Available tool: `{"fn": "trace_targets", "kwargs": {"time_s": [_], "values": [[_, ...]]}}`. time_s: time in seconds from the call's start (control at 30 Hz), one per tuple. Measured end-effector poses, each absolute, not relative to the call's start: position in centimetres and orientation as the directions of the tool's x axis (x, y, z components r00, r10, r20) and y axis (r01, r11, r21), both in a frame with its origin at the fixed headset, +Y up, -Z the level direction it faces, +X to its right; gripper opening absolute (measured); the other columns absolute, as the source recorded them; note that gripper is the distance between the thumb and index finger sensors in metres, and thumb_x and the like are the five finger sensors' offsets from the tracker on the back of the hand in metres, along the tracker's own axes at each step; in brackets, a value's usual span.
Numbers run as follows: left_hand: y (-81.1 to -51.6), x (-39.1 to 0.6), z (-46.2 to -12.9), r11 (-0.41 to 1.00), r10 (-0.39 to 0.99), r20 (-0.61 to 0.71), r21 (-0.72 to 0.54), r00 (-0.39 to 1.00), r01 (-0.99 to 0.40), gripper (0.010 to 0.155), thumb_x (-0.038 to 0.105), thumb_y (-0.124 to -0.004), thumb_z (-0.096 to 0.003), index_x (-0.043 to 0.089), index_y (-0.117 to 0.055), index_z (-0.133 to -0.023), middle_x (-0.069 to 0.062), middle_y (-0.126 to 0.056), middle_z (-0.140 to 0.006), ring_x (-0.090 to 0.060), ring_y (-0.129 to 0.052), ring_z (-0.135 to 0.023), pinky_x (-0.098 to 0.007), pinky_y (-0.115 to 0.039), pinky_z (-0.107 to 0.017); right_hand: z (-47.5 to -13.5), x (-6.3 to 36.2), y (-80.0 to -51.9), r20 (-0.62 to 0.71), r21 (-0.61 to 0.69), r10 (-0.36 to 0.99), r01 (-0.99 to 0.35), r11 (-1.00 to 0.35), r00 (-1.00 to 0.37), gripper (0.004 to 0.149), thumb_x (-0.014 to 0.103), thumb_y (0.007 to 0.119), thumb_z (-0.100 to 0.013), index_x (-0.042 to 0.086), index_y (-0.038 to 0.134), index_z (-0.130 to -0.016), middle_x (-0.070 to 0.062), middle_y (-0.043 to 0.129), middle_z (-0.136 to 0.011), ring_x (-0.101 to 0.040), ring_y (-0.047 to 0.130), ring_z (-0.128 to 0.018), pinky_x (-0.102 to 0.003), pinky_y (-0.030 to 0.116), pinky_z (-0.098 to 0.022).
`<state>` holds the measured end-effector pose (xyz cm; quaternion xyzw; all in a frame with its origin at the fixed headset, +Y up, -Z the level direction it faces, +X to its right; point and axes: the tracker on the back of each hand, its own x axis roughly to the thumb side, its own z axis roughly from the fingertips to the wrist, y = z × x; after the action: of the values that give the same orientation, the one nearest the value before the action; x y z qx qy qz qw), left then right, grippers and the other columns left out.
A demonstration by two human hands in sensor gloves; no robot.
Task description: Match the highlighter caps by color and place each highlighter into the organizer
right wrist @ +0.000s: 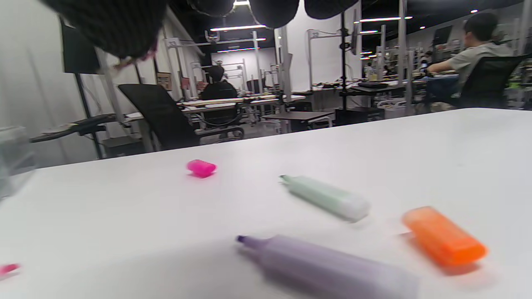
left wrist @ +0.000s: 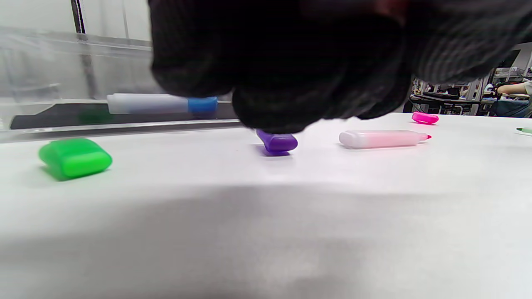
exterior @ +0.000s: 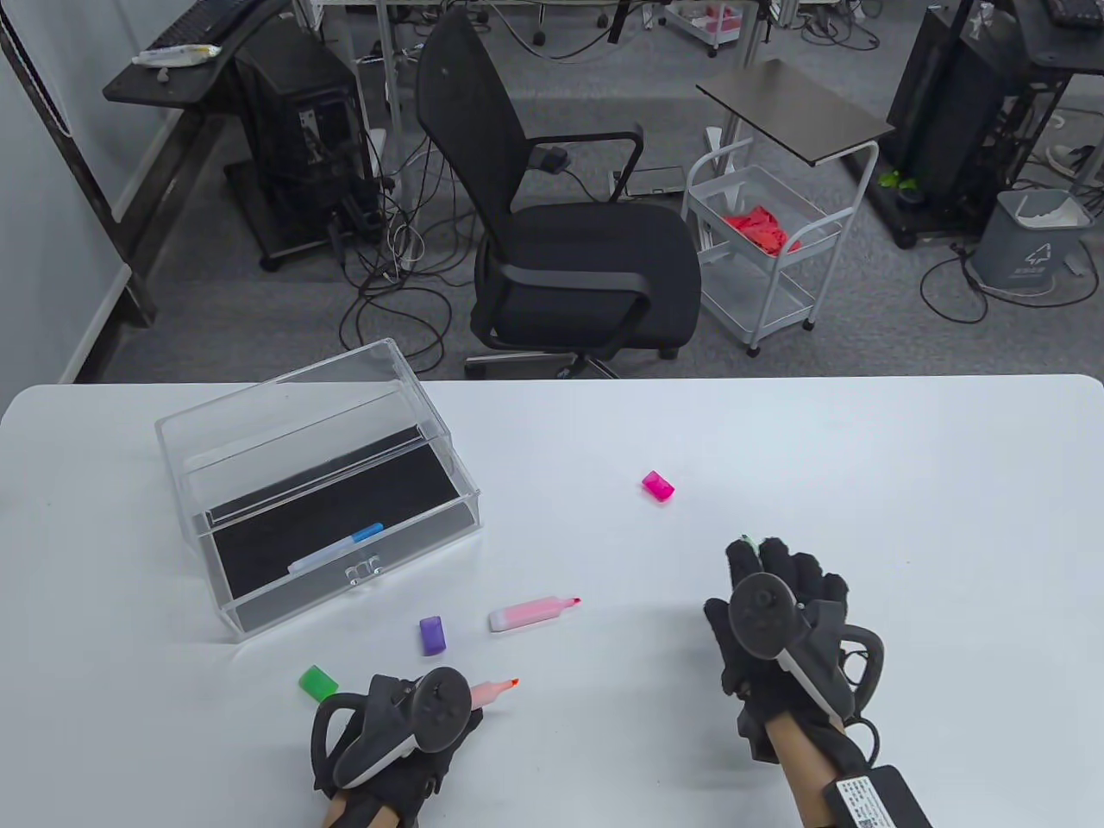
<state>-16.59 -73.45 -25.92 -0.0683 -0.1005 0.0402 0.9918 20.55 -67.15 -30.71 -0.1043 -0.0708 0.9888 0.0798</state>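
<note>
An office with a black chair, a white cart and a grey bin lies in the upper half of the table view; the bin carries a recycling mark, its writing too small to read. The white counter fills the lower half.

At centre left the clear organizer stands with its drawer pulled out toward the person, probably so pens can be dropped in; one capped blue pen already lies inside.

The right hand, lower right, hovers palm down over a purple pen, a green pen and an orange cap; its fingers look fairly straight, so the grip seems wide and empty, though the tracker hides much.

The left hand, bottom centre-left, has its grip closed round an orange pen, tip bare and pointing right, likely awaiting that orange cap.

An uncapped pink pen lies mid-frame. Loose caps: purple and green near the left hand, pink further up at centre.

A white label on the right wrist pack is unreadable.
</note>
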Motion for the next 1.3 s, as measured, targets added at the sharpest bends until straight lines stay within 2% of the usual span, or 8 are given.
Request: {"fn": "trace_targets", "kwargs": {"time_s": [0.23, 0.43, 0.63, 0.87, 1.0, 1.07, 1.23, 1.3], "values": [[-73.5, -16.8, -26.0, 0.987, 0.106, 0.185, -0.139, 0.977, -0.081, 0.052, 0.06, -0.072, -0.0419, 0.032, -0.078, -0.085, 0.017, -0.094, -0.053, -0.009, -0.103, -0.033, -0.031, -0.09, -0.032, -32.1, 25.7, -70.3, -0.407, -0.077, 0.147, -0.127, -0.989, -0.901, 0.071, 0.047, 0.081, -0.039, 0.027, 0.051, -0.101, -0.013, 0.056, -0.108, -0.041, 0.06, -0.096, -0.066, 0.042, -0.07], [-73.5, -16.9, -26.1, 0.987, 0.102, 0.182, -0.142, 0.978, -0.077, 0.052, 0.061, -0.072, -0.0421, 0.032, -0.078, -0.085, 0.017, -0.094, -0.053, -0.009, -0.103, -0.033, -0.031, -0.09, -0.032, -32.5, 27.5, -73.4, -0.51, 0.019, 0.067, -0.09, -0.996, -0.858, 0.073, 0.049, 0.082, -0.038, 0.023, 0.053, -0.1, -0.014, 0.067, -0.102, -0.04, 0.071, -0.09, -0.065, 0.05, -0.068], [-73.4, -16.9, -26.1, 0.986, 0.102, 0.179, -0.152, 0.979, -0.075, 0.052, 0.061, -0.072, -0.0421, 0.032, -0.078, -0.085, 0.017, -0.094, -0.053, -0.009, -0.103, -0.033, -0.031, -0.09, -0.032, -32.6, 28.7, -75.3, -0.557, 0.089, 0.083, -0.158, -0.983, -0.826, 0.072, 0.049, 0.083, -0.038, 0.019, 0.058, -0.099, -0.015, 0.075, -0.096, -0.038, 0.078, -0.084, -0.063, 0.057, -0.065], [-73.5, -17.0, -26.3, 0.984, 0.105, 0.171, -0.164, 0.98, -0.077, 0.052, 0.061, -0.072, -0.0422, 0.032, -0.078, -0.085, 0.017, -0.094, -0.053, -0.009, -0.103, -0.033, -0.031, -0.09, -0.032, -32.9, 29.3, -76.2, -0.592, 0.109, 0.058, -0.151, -0.982, -0.804, 0.072, 0.049, 0.086, -0.037, 0.019, 0.061, -0.097, -0.014, 0.079, -0.092, -0.034, 0.081, -0.08, -0.062, 0.06, -0.064], [-73.5, -17.2, -26.4, 0.982, 0.107, 0.162, -0.17, 0.981, -0.079, 0.052, 0.061, -0.072, -0.0422, 0.032, -0.078, -0.085, 0.017, -0.094, -0.053, -0.009, -0.103, -0.033, -0.031, -0.09, -0.032, -33.1, 29.2, -76.5, -0.607, 0.144, 0.008, -0.12, -0.982, -0.795, 0.067, 0.048, 0.086, -0.037, 0.021, 0.065, -0.095, -0.011, 0.078, -0.09, -0.031, 0.08, -0.08, -0.061, 0.06, -0.063], [-73.5, -17.2, -26.4, 0.982, 0.106, 0.16, -0.172, 0.981, -0.078, 0.052, 0.061, -0.072, -0.0422, 0.032, -0.078, -0.085, 0.017, -0.094, -0.053, -0.009, -0.103, -0.033, -0.031, -0.09, -0.032, -33.2, 29.1, -76.5, -0.612, 0.14, 0.011, -0.121, -0.983, -0.791, 0.059, 0.044, 0.086, -0.038, 0.022, 0.07, -0.091, -0.01, 0.08, -0.088, -0.031, 0.081, -0.079, -0.061, 0.06, -0.063], [-73.5, -17.3, -26.4, 0.981, 0.108, 0.157, -0.175, 0.982, -0.08, 0.052, 0.061, -0.072, -0.0423, 0.032, -0.078, -0.086, 0.017, -0.094, -0.054, -0.009, -0.103, -0.034, -0.031, -0.09, -0.032, -33.0, 28.9, -76.5, -0.604, 0.153, -0.002, -0.113, -0.982, -0.797, 0.056, 0.041, 0.083, -0.04, 0.022, 0.07, -0.091, -0.009, 0.078, -0.089, -0.031, 0.079, -0.08, -0.062, 0.06, -0.063], [-73.6, -17.4, -26.4, 0.981, 0.11, 0.155, -0.177, 0.982, -0.082, 0.052, 0.061, -0.072, -0.0423, 0.032, -0.078, -0.085, 0.017, -0.094, -0.054, -0.009, -0.103, -0.034, -0.031, -0.09, -0.032, -32.8, 28.9, -76.3, -0.601, 0.121, 0.034, -0.134, -0.984, -0.798, 0.056, 0.039, 0.082, -0.041, 0.022, 0.067, -0.092, -0.012, 0.075, -0.093, -0.034, 0.077, -0.084, -0.063, 0.058, -0.064]]}}
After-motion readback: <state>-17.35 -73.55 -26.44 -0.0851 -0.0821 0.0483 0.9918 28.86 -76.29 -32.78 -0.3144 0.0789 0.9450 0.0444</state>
